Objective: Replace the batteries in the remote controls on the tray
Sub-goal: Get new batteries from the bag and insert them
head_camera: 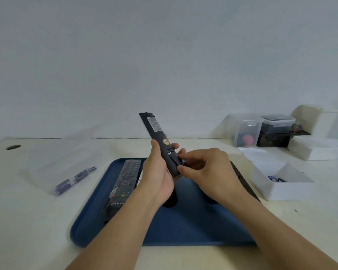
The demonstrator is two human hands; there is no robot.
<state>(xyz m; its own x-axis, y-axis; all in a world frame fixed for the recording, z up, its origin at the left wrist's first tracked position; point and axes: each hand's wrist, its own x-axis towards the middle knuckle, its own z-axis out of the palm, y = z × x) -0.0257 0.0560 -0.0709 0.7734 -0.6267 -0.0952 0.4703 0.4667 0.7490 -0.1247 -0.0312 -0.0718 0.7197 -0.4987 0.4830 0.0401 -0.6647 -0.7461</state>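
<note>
A: Right, position of the black remote [158,137]?

B: Held above the blue tray [193,227], back side up, tilted away toward the wall. White label near its far end, yellow sticker mid-body. Battery compartment at the near end was open.

A: Left hand [158,176]?

B: Wrapped round the remote's lower part, thumb on the left edge, fingertips showing on the right edge.

A: Right hand [207,168]?

B: Fingers curled, thumb and forefinger pinching at the open compartment. Something small and bluish sat between them; could not tell whether it was a battery.

A: Other items?

B: Second remote [124,184], buttons up, lay along the tray's left side. Wrapped pack of batteries [74,181] on the table [27,221], left of the tray. White open box [281,182] to the right held loose batteries. Clear lidded containers [261,131] stood against the wall, farther right.
</note>
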